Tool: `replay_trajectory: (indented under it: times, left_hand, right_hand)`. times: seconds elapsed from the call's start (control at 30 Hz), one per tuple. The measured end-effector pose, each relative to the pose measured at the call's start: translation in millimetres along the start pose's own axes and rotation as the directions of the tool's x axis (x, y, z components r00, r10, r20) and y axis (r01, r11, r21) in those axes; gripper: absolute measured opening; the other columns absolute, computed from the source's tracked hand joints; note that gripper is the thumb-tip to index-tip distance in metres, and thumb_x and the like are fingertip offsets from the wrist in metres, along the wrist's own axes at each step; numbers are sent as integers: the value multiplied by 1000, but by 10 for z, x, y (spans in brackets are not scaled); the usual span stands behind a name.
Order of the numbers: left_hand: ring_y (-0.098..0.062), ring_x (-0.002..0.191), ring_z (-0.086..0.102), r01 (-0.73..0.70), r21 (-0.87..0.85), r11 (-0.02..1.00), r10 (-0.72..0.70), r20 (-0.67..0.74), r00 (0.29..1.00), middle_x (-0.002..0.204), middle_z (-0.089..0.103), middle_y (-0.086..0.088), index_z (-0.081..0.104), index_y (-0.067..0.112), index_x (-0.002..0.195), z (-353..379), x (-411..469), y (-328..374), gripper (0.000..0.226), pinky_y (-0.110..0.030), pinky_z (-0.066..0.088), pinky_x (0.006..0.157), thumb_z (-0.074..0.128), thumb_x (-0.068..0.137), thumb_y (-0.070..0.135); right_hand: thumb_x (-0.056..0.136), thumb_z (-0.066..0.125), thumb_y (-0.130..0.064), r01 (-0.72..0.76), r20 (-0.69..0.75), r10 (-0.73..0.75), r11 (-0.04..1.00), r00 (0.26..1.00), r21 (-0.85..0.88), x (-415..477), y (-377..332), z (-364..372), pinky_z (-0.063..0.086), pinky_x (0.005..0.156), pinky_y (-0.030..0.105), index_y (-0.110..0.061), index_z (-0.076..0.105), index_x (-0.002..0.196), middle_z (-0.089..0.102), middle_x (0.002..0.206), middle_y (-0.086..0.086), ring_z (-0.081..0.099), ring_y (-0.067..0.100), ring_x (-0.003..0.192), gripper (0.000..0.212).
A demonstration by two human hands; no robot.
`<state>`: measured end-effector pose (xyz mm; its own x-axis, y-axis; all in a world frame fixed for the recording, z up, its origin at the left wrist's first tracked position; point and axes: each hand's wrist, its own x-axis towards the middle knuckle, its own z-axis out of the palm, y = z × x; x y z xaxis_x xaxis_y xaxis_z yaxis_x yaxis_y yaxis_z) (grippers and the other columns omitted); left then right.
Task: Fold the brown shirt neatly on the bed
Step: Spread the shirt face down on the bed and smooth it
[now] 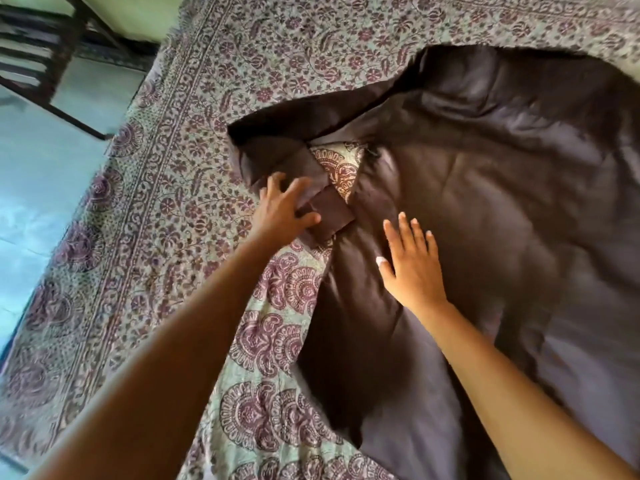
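The brown shirt [485,209] lies spread over the right half of the bed [166,209], which is covered by a patterned cloth. One sleeve [291,133] runs out to the left and its cuff end is bent back toward the body of the shirt. My left hand [285,207] rests on that cuff with fingers curled around the cloth. My right hand [412,261] lies flat on the shirt's body near its left edge, fingers spread. A triangle of bedcover shows between sleeve and body.
The bed's left edge [104,188] drops to a pale blue floor [45,188]. A dark wooden chair frame [45,53] stands on the floor at the upper left. Bare bedcover lies in front of and behind the shirt.
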<state>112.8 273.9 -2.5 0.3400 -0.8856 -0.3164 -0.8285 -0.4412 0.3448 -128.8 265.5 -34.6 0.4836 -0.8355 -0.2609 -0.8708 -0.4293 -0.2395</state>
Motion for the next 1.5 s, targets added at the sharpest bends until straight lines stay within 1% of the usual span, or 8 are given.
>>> replay_trajectory:
  times: [0.23, 0.47, 0.67, 0.97, 1.13, 1.33, 1.43, 1.5]
  left_hand:
    - [-30, 103, 57, -224, 169, 960, 209, 101, 973, 118, 54, -10, 58, 26, 118, 8, 109, 6, 38, -41, 50, 85, 66, 82, 20]
    - [-27, 127, 37, 66, 431, 900, -7, -136, 991, 134, 50, -5, 66, 19, 112, -261, 75, -563, 28, -50, 18, 111, 59, 84, 15]
    - [-24, 99, 63, 33, -143, 989, -38, -31, 999, 117, 65, -6, 63, 22, 115, 204, -849, -128, 26, -38, 52, 85, 55, 90, 26]
    - [-22, 87, 58, 185, -421, 888, -126, 164, 978, 100, 60, -6, 56, 15, 114, 779, -2203, 119, 38, -28, 44, 71, 70, 79, 10]
    - [-40, 97, 61, 252, -544, 801, -156, 217, 964, 113, 57, -23, 45, 50, 92, 676, -2475, -146, 57, -58, 54, 76, 74, 75, 3]
    - [-29, 90, 63, 427, -537, 727, -505, 2, 863, 95, 66, -17, 55, 17, 96, 638, -2543, -268, 29, -43, 54, 77, 75, 77, 25]
    - [-7, 56, 64, 504, -608, 613, -503, 192, 843, 54, 65, 5, 58, 12, 99, 651, -2608, -196, 16, -19, 51, 50, 63, 88, 22]
    - [-4, 55, 62, 554, -657, 512, -437, 357, 826, 68, 69, 6, 54, 16, 108, 677, -2684, -144, 18, -18, 52, 56, 58, 91, 13]
  right_hand:
    - [95, 39, -41, 30, 126, -32, 999, 992, 12, -139, -209, 177, 0, 116, 44, -25, 9, 149, -6, 157, 5, -4, 25, 145, 63]
    - [96, 37, -39, 40, 193, -49, 998, 980, 49, -168, -185, 36, 3, 117, 40, -24, 12, 149, -5, 158, 2, -2, 21, 145, 60]
    - [92, 35, -42, -19, 182, -2, 993, 983, 113, -690, 60, 42, 7, 116, 40, -19, 26, 146, 11, 157, 4, 13, 22, 144, 59]
    - [90, 46, -34, -189, 197, 167, 977, 966, 98, -2155, 755, 171, 18, 112, 49, -19, 32, 144, 18, 155, 7, 23, 27, 141, 57]
    - [91, 50, -33, -377, 176, 366, 926, 914, 29, -2910, 1070, 211, 11, 114, 47, -20, 30, 144, 14, 156, 8, 16, 26, 143, 58]
    - [89, 56, -27, -736, 15, 789, 566, 614, 371, -3536, 1269, 264, 33, 103, 50, -3, 29, 142, 26, 147, 27, 32, 41, 132, 65]
    - [93, 50, -28, -805, 50, 889, 387, 455, 449, -3625, 1301, 293, 34, 99, 54, -1, 24, 143, 27, 146, 26, 33, 41, 129, 62]
    - [93, 50, -28, -842, 87, 937, 259, 337, 473, -3645, 1312, 291, 35, 98, 56, -1, 26, 142, 28, 144, 26, 34, 43, 128, 61]
